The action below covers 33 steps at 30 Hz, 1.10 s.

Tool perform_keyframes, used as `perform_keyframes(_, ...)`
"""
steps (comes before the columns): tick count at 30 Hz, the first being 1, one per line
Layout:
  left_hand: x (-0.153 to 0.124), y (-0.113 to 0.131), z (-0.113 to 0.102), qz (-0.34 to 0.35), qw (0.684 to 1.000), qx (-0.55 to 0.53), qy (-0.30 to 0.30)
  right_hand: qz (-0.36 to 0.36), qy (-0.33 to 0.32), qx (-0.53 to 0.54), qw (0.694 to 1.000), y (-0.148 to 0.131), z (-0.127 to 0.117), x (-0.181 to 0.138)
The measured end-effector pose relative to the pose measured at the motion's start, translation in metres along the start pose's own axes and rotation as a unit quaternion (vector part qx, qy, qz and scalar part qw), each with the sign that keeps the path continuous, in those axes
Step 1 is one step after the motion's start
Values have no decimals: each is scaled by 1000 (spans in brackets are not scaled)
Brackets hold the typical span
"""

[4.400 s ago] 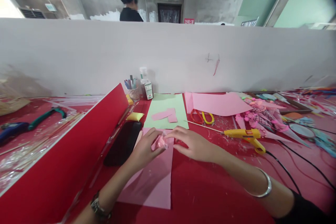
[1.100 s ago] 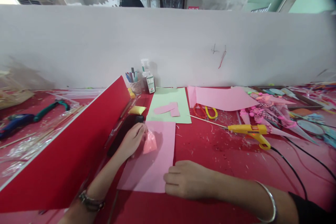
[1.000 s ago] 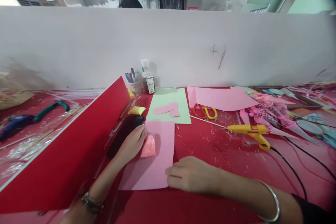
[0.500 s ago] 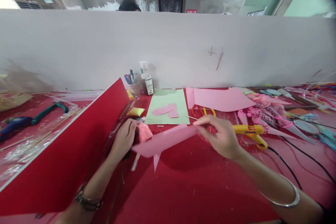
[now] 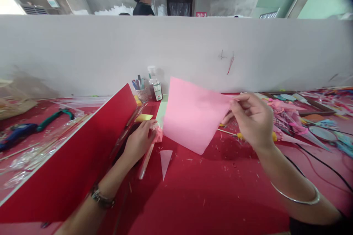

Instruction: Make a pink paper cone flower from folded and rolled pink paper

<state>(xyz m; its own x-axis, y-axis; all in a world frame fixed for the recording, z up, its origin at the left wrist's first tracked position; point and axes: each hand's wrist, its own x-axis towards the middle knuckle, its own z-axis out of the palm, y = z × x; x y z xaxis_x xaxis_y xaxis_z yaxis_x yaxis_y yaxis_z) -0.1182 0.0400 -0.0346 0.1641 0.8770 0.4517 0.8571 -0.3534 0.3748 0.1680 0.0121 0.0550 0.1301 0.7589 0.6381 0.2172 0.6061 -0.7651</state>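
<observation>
My right hand (image 5: 253,121) pinches a pink sheet of paper (image 5: 195,114) by its right corner. The sheet is raised and tilted above the table, its broad face towards me. My left hand (image 5: 140,140) is low beside the red board, fingers curled against a crumpled salmon-coloured piece (image 5: 158,134); what lies inside the fingers is hidden. A small pale pink paper triangle (image 5: 166,162) lies flat below the sheet. Most of the light green sheet (image 5: 162,109) behind is covered by the pink paper. Part of a yellow glue gun (image 5: 274,136) shows behind my right hand.
A red board (image 5: 82,154) leans upright on the left. Pliers with green handles (image 5: 55,117) lie beyond it. A pen cup (image 5: 142,94) and a bottle (image 5: 156,89) stand by the white partition (image 5: 110,51). Pink cone-shaped pieces (image 5: 289,117) and black cables (image 5: 325,165) are at the right.
My right hand has risen and moved right, and the pink sheet now stands up, face towards me. My left hand has shifted slightly right to the salmon-coloured piece. The paper triangle is uncovered.
</observation>
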Motion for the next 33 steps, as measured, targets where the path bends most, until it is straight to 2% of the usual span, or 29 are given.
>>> perform_keyframes(4,11,18,-6,18,999,-6,36,2,14,46,999,-1,6,3)
perform_keyframes(7,14,50,-23,68,991,-31,109,12,-23,60,998,-1,17,-4)
perform_keyframes(8,13,63,-30,87,989,-49,106,14,-41,60,997,-1,22,-7)
perform_keyframes(9,12,76,-35,106,989,-78,67,15,-62,61,996,-2,26,-10)
perform_keyframes(11,8,101,-43,152,976,-137,-68,5,-103,67,992,-5,34,-16)
perform_keyframes(12,7,111,-44,155,970,-148,-113,-4,-124,68,990,-7,37,-19)
perform_keyframes(13,6,120,-44,158,966,-153,-135,-18,-143,66,987,-9,40,-20)
perform_keyframes(15,5,131,-42,158,960,-184,-141,-54,-178,42,982,-14,42,-23)
perform_keyframes(20,13,128,-32,141,947,-272,-95,-117,-239,-48,963,-19,38,-19)
perform_keyframes(25,18,117,-29,49,946,-308,-90,-140,-155,-119,971,-13,30,-6)
perform_keyframes(28,19,116,-29,35,945,-310,-101,-135,-140,-176,965,-9,25,1)
perform_keyframes(33,19,117,-26,67,954,-261,-130,-106,-224,-241,938,-4,28,-1)
